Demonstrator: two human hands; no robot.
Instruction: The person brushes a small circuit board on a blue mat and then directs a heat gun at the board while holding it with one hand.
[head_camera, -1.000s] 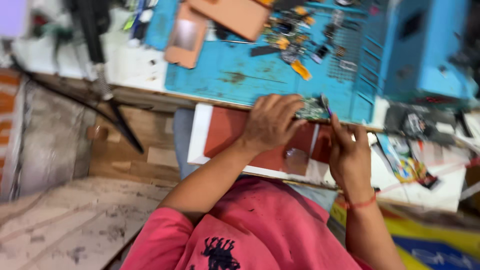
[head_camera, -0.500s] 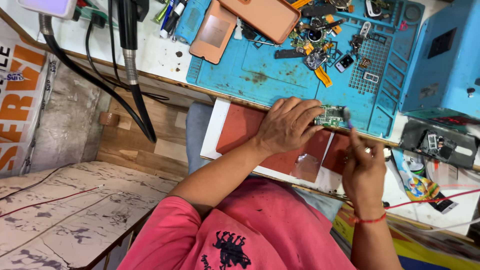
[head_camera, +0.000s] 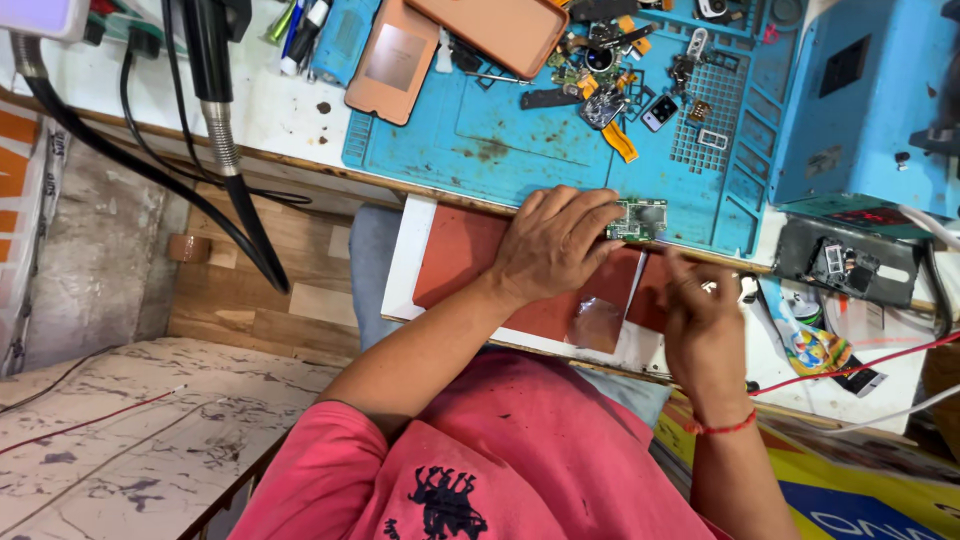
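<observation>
Here, head view, all placed from the blue work mat (head_camera: 520, 140)
Circuit board: small green circuit board (head_camera: 637, 218) lies at the mat's near edge
Left hand: left hand (head_camera: 553, 243) pinches the board's left end with its fingertips
Right hand: right hand (head_camera: 703, 322), just below the mat's near edge, fingers curled; whether it holds anything, cannot tell
Beneath: red pad (head_camera: 470, 262) under both hands, below the mat

Your right hand (head_camera: 705, 325) has drawn back from the small green circuit board (head_camera: 637, 219), now blurred in motion.
</observation>
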